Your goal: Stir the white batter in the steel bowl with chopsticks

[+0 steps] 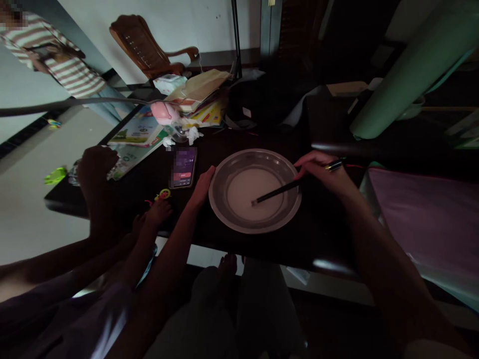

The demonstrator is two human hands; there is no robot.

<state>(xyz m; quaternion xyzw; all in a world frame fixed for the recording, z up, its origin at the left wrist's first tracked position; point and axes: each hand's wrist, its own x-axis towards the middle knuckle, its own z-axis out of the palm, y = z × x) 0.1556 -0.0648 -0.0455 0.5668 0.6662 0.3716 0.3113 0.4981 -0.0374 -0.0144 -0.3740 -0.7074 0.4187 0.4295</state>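
A round metal basin [220, 214] stands near the front edge of the dark table, with a cloudy, whitish liquid [250, 184] in it. My left hand [203, 188] holds the basin's left rim. In my right hand [322, 172], over the right rim, are slim black chopsticks [279, 191] with gold bands at the upper end. They slant down to the left, and their pale tips reach the liquid. Whether the two sticks lie pressed together is hard to see in this dim light.
Left of the basin lies a lit phone [183, 168]. Another person's small hand [159, 212] is beside a yellow toy [164, 194]; a further hand [98, 162] holds crinkled clear plastic. Behind are a pink-lidded bottle [164, 113], papers and a black bag [262, 104]. A pink case [422, 214] lies right.
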